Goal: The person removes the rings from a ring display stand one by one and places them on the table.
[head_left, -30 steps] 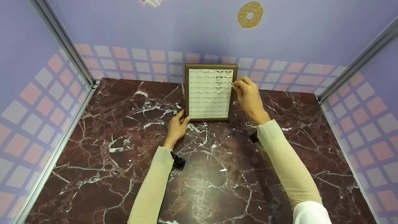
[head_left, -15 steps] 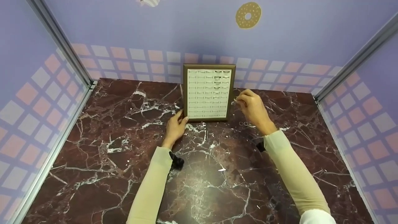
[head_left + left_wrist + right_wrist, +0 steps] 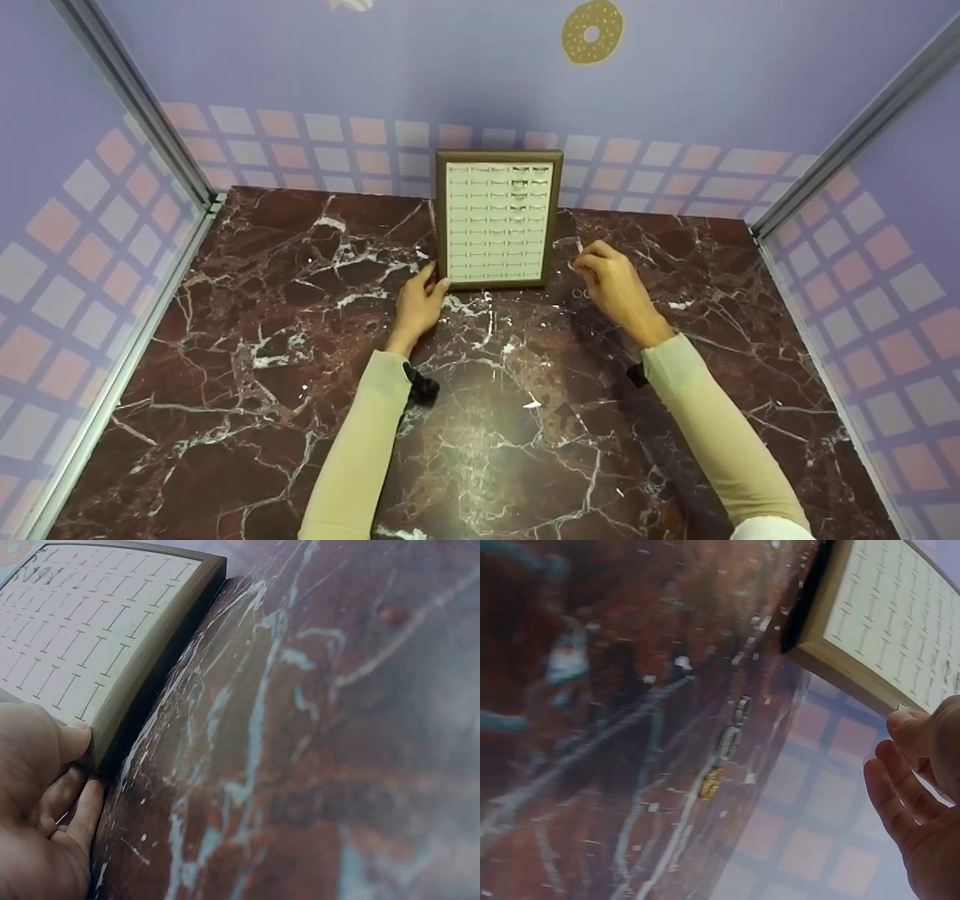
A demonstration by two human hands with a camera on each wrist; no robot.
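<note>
Ring display board (image 3: 498,237) stands on the marbled table (image 3: 480,450), upright near the back wall (image 3: 315,60), its front toward the person. Reading it from left to right, the left-hand columns look to be bare slits, while rings (image 3: 519,183) sit in upper slots of the columns toward the right edge; they are too small to count surely. I would judge the filling as only partly done, most slots having nothing in them. Right of the board, two silver rings (image 3: 729,741) and a gold ring (image 3: 710,784) lie loose on the table in a short row, so at least these are left. As for the fingers, the left hand (image 3: 418,304) grips the lower left corner of the frame, thumb on its front and other fingers at the side and underneath. The right hand (image 3: 613,283), raised beside the board's right side, has thumb and forefinger tips together, pinching a small pale item (image 3: 904,710), probably a ring, though its shape is hard to make out; the other fingers are loosely bent.
</note>
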